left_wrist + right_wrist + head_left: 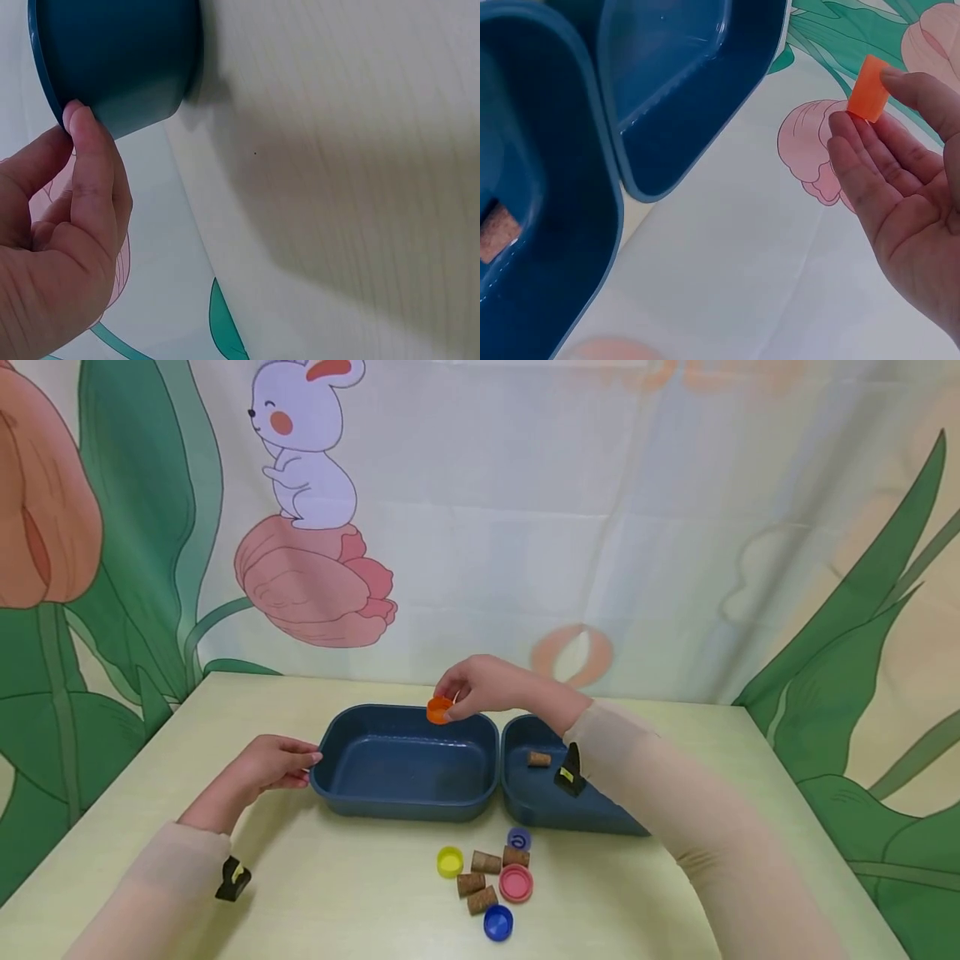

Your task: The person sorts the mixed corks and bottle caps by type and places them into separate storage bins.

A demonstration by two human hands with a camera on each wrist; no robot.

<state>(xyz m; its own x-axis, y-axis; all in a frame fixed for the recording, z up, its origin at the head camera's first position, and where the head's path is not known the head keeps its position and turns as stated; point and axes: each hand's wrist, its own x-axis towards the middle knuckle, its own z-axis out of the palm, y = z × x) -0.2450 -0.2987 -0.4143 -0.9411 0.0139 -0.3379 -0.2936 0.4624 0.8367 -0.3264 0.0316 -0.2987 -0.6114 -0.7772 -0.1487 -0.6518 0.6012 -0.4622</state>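
Observation:
My right hand [487, 683] pinches an orange bottle cap [439, 710] between thumb and fingers, above the back of the left dark blue bin [405, 810]. In the right wrist view the orange cap [868, 88] is seen side-on at the fingertips. At that bin's left end, my left hand [276, 762] grips the rim; the left wrist view shows the thumb and fingers of the left hand [75, 202] pinching the wall of the bin [142, 105]. Inside the left bin only its bare floor shows. A cork [538, 760] lies in the right bin [555, 817], which my right forearm partly covers.
In front of the bins lie several corks [486, 862] in a loose group. Around them are a yellow cap [450, 862], a purple cap [519, 839], a pink cap [516, 883] and a blue cap [498, 923]. A printed cloth [480, 527] hangs behind the table.

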